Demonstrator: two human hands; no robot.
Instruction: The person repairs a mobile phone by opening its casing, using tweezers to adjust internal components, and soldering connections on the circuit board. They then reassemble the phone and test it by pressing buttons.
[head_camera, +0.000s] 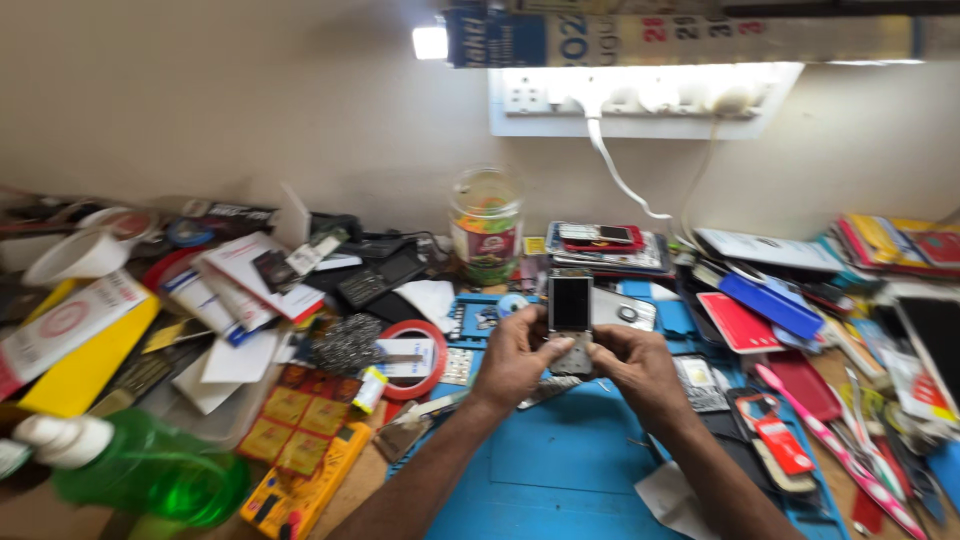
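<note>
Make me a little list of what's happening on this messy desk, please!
Left hand: grips the small phone from the left
Right hand: grips its lower end from the right
Phone: upright, screen dark
Under the hands: blue mat
Behind: clear jar
Front left: green bottle
Right: pink toothbrush

Silver phone (571, 318) w/ black screen, blue mat (560, 460), green bottle (150, 470), yellow meter (300, 490), red tape ring (412, 358)
</note>
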